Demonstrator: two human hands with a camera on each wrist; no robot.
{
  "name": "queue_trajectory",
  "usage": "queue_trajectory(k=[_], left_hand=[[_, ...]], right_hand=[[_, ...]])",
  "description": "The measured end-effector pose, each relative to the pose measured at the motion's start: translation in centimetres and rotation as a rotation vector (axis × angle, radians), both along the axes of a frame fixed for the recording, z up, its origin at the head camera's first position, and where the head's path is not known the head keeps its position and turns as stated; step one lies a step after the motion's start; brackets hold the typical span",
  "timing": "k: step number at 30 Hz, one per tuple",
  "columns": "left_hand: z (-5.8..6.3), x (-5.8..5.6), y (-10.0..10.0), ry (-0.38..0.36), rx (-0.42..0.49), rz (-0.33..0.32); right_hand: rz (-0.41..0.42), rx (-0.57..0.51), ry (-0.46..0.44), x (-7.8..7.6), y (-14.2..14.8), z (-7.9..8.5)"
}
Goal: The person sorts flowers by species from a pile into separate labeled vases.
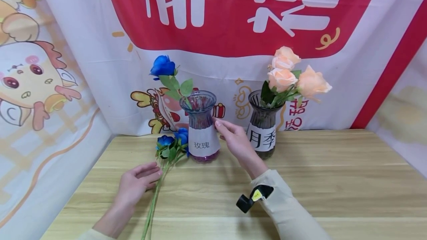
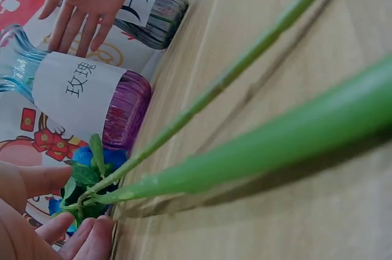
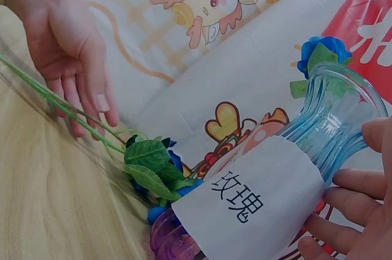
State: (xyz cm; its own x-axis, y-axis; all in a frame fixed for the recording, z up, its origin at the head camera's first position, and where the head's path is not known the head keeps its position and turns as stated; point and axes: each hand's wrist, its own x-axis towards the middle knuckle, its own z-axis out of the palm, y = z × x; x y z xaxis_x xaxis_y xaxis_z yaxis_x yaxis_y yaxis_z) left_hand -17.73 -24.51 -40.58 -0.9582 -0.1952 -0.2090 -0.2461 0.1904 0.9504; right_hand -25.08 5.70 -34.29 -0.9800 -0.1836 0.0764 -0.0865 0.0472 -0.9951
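Observation:
A ribbed glass vase (image 1: 204,121), bluish at the rim and purple at the base, stands upright with a white paper label. One blue rose (image 1: 162,66) leans out of its left side. My right hand (image 1: 236,142) is at the vase's right side, fingers extended towards the neck; whether they touch the glass I cannot tell. More blue roses (image 1: 173,142) lie on the table left of the vase, their long green stems (image 2: 245,162) pointing towards me. Beside those stems is my left hand (image 1: 138,182), its fingers loosely bent and not closed round them.
A darker glass vase (image 1: 263,121) with a white label stands to the right, holding several peach roses (image 1: 283,79). Both vases are on a wooden table (image 1: 333,188) near its back edge. Behind hangs a printed red and white cloth (image 1: 230,43). A black strap is on my right wrist.

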Motion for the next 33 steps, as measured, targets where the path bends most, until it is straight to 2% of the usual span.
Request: queue_trajectory(k=[11,21,25,33], left_hand=[[-0.7,-0.1,0.1,-0.014,0.001,-0.027],[0.3,-0.1,0.1,-0.034,0.054,-0.081],[0.4,-0.2,0.2,-0.038,0.031,-0.076],[-0.3,-0.8,0.5,-0.067,-0.032,-0.037]], right_hand=[[0.010,-0.004,0.008,-0.2,0.0,-0.2],[0.013,-0.003,0.013,-0.2,0.1,-0.2],[0.013,-0.004,0.013,-0.2,0.1,-0.2],[0.014,-0.008,0.012,-0.2,0.1,-0.3]])
